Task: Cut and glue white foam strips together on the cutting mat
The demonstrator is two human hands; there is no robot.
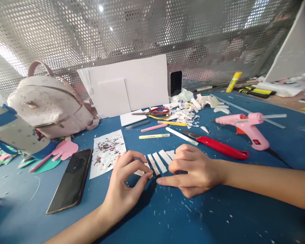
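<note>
My left hand (128, 178) is closed in a pinch, thumb and fingertips meeting on the near end of a narrow white strip (147, 165). Right of it, my right hand (195, 171) hovers low over the table, index finger stretched toward the left fingertips and the other fingers curled. Nothing shows in that hand. Between and behind the hands lie several short white strips (159, 162) in a fanned row, some partly covered by the right fingers. Left of the left hand is a white sheet (108, 152) scattered with tiny coloured bits.
A black phone (69, 181) lies at left. Behind the strips are felt-tip pens (154, 136), a red utility knife (222, 146), scissors (155, 111) and white scraps (185, 113). A pink glue gun (251, 128) lies at right. White boards (144, 81) and a backpack (51, 105) stand behind.
</note>
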